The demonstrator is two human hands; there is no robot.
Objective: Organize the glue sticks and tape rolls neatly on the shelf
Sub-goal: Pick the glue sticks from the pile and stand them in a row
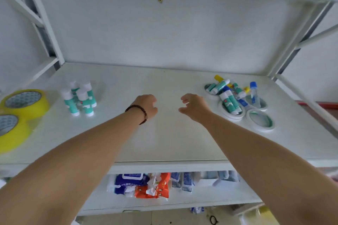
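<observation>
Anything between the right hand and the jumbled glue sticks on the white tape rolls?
Nothing visible. Bare shelf lies between the right hand and the jumbled glue sticks lying across the white tape rolls.

Stockroom or small shop storage. White metal shelving unit (164, 115) with angle-iron uprights against a bare white wall (164, 33). Stationery stock on the shelf: glue sticks (79, 98) at 9 o'clock, tape rolls (237, 109) at 3 o'clock. Packaged wet wipes (142, 184) on the lower tier at 6 o'clock.

Both arms outstretched — left hand (147, 105), right hand (194, 107) loosely curled.
</observation>
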